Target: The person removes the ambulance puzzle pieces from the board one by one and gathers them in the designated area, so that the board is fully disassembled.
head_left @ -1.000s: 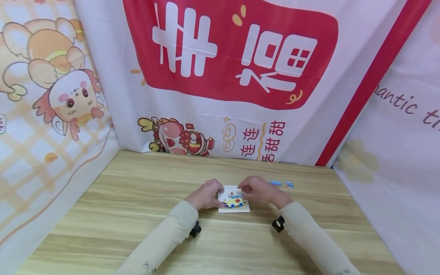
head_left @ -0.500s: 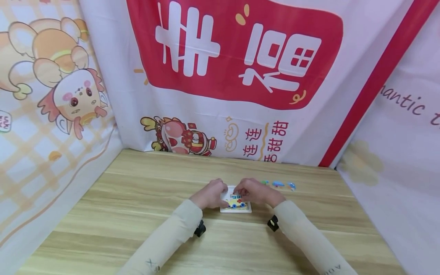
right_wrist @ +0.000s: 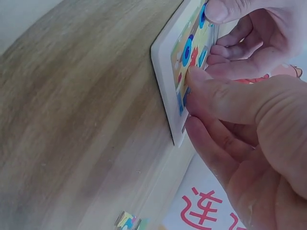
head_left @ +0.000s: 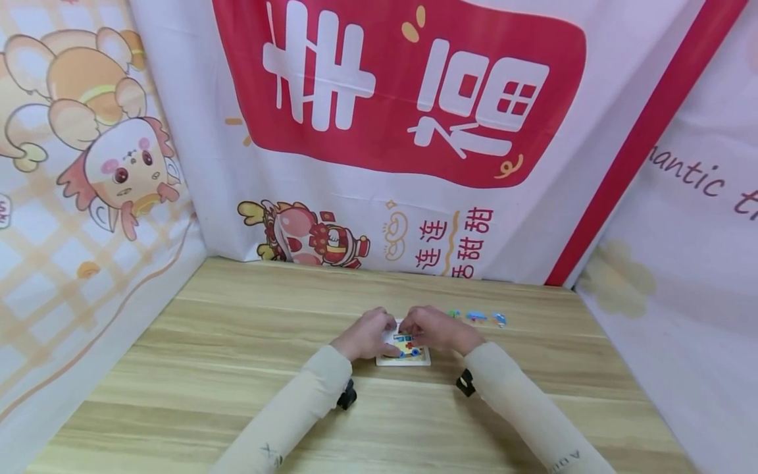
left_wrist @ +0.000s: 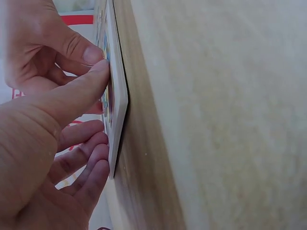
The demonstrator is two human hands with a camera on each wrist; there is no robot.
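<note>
A small white-rimmed jigsaw board (head_left: 380, 361) lies flat on the table in the head view, with a yellow ambulance picture (head_left: 405, 343) partly covered by fingers. My left hand (head_left: 368, 334) is at its left side, the thumb (left_wrist: 98, 72) pressing the picture and the loosely bent fingers by the board's far edge. From the right, my right hand (head_left: 439, 329) reaches over the board. In the right wrist view its thumb (right_wrist: 199, 76) and forefinger come together on the ambulance, seemingly pinching a puzzle piece (right_wrist: 181, 100) that the fingertips largely hide.
Several loose puzzle pieces lie right of the board: a greenish one (head_left: 453, 313), a blue one (head_left: 476, 316) and a blue-white one (head_left: 500, 320). The wooden table (head_left: 249, 342) meets printed cloth walls (head_left: 195, 131) at the back and sides.
My right hand has shifted left over the board, uncovering the greenish piece. My left hand has edged right, its thumb further onto the picture. The hands are closer together.
</note>
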